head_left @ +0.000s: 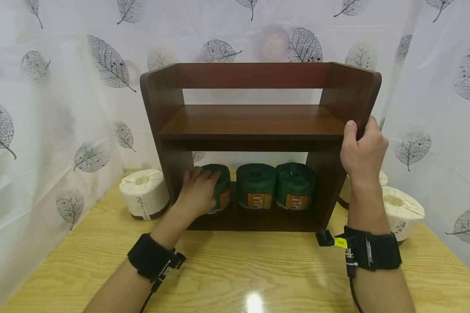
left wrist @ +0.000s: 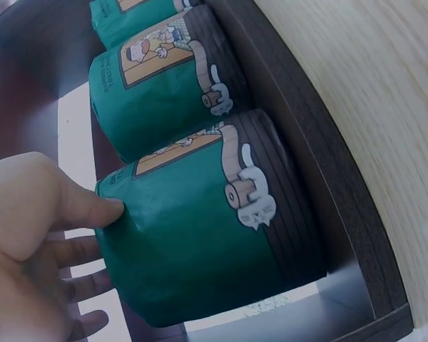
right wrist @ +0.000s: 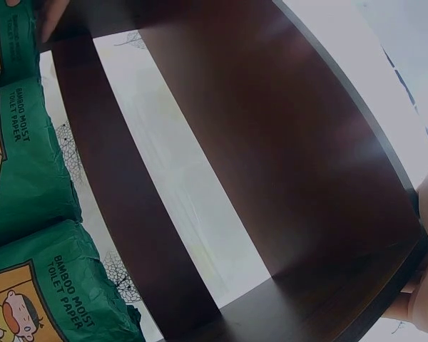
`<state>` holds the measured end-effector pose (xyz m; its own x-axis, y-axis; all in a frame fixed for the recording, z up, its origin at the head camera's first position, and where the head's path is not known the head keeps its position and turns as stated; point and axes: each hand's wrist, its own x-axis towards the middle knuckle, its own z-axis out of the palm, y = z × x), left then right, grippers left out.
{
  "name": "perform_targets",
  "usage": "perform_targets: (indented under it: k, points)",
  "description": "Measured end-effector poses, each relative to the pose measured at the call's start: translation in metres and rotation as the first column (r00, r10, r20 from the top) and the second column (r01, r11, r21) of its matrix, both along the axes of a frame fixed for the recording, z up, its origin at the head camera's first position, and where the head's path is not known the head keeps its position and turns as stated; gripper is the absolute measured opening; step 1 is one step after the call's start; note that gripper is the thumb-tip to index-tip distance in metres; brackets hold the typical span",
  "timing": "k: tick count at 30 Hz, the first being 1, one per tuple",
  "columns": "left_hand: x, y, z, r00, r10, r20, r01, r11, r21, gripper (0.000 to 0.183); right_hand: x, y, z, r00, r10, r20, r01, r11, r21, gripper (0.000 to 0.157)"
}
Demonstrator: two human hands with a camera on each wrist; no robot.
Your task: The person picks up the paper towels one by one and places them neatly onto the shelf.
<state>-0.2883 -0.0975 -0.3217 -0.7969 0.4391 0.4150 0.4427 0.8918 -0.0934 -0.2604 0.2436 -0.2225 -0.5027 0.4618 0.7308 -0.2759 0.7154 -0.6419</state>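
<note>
A dark brown wooden shelf (head_left: 250, 119) stands upright on the table with green-wrapped toilet paper rolls on its lower level. My left hand (head_left: 197, 193) reaches into that level from the left and touches the leftmost roll (left wrist: 185, 235). Its thumb lies at the roll's upper front edge, while the other fingers are spread over the top side. Beside it stand the middle roll (head_left: 256, 187) and the right roll (head_left: 295, 187), close together. My right hand (head_left: 363, 150) grips the front edge of the shelf's right side panel (head_left: 352, 93), thumb on the inner face.
A cream-wrapped roll (head_left: 144, 193) stands left of the shelf. Another cream roll (head_left: 402, 211) is at the right, with one more partly hidden behind my right forearm. The light wooden table (head_left: 235, 265) extends in front. A leaf-patterned curtain (head_left: 62, 108) hangs behind.
</note>
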Motion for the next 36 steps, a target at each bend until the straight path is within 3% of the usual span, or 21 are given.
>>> perform_targets:
  k: [5,11,19,28,36]
  points:
    - [-0.001,-0.002,0.002,1.000,0.003,-0.023,-0.004,1.000,-0.026,0.053,-0.001,0.000,0.000,1.000,0.000,0.001,0.000,1.000,-0.002,0.043]
    - [-0.003,-0.004,0.001,0.998,-0.008,-0.063,0.008,1.000,0.011,0.050,-0.001,0.002,0.000,1.000,0.004,0.007,-0.004,1.000,-0.010,0.044]
    - [-0.007,-0.004,-0.004,1.000,-0.015,0.001,0.015,0.999,0.035,0.044,0.000,0.002,0.000,1.000,0.005,-0.004,-0.005,1.000,-0.006,0.044]
    - [-0.007,-0.006,-0.010,0.994,-0.061,-0.088,0.062,0.998,0.015,0.034,-0.001,0.001,0.002,1.000,0.017,-0.012,-0.017,1.000,-0.002,0.044]
    - [-0.005,-0.007,-0.006,0.998,-0.056,0.011,0.056,0.998,0.002,0.048,-0.002,0.002,0.002,1.000,0.009,0.016,-0.009,1.000,-0.008,0.044]
